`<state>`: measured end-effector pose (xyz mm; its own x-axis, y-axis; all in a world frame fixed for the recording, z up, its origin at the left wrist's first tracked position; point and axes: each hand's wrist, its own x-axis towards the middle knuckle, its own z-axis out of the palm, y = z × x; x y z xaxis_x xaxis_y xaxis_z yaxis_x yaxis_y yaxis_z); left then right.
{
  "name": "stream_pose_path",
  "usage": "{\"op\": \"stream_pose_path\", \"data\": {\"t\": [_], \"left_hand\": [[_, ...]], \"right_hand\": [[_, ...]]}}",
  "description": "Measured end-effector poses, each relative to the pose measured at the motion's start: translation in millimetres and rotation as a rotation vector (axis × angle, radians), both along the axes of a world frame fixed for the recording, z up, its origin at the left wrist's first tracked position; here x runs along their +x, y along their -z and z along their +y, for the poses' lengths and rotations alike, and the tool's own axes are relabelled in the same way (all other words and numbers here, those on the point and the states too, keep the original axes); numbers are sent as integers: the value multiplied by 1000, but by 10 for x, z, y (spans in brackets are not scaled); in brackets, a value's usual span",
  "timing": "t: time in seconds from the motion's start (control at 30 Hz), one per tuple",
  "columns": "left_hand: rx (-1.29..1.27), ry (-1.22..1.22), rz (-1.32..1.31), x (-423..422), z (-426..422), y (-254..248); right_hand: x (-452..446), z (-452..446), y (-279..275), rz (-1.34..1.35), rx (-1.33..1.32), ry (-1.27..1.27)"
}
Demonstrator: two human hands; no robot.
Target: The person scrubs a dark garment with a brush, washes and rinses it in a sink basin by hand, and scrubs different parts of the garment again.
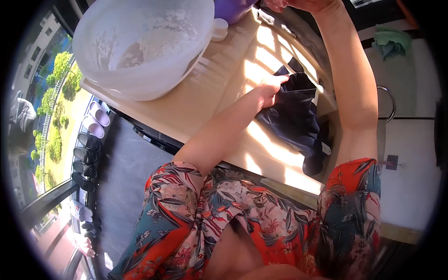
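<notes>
A dark navy garment (295,112) lies bunched in the beige sink (224,112), with a small white label near its lower right end. My left hand (270,92) grips the upper left edge of it, thumb on top and fingers curled into the fabric. At the top edge of the view is my right hand (313,3), largely cut off, so what its fingers do is hidden. Just below and left of that hand, greyish cloth (280,22) lies along the sink's far side.
A large translucent white basin (140,74) stands on the left of the sink top, beside a purple container (232,9). White cabinet doors (410,149) line the right, with a green cloth (391,42) above. Several slippers (86,154) stand by the window on the left.
</notes>
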<state>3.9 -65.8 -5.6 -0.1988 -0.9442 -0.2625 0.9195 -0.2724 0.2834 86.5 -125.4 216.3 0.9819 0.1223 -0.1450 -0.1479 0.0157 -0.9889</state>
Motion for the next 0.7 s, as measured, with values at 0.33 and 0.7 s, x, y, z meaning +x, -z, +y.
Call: {"op": "stream_pose_path", "data": {"t": [0.33, 0.7], "left_hand": [[-81, -15, 4, 60, -174, 488], [181, -173, -145, 125, 217, 22]], "right_hand": [[-1643, -197, 1227, 684, -1091, 247], [-1546, -35, 2307, 180, -1489, 1005]]}}
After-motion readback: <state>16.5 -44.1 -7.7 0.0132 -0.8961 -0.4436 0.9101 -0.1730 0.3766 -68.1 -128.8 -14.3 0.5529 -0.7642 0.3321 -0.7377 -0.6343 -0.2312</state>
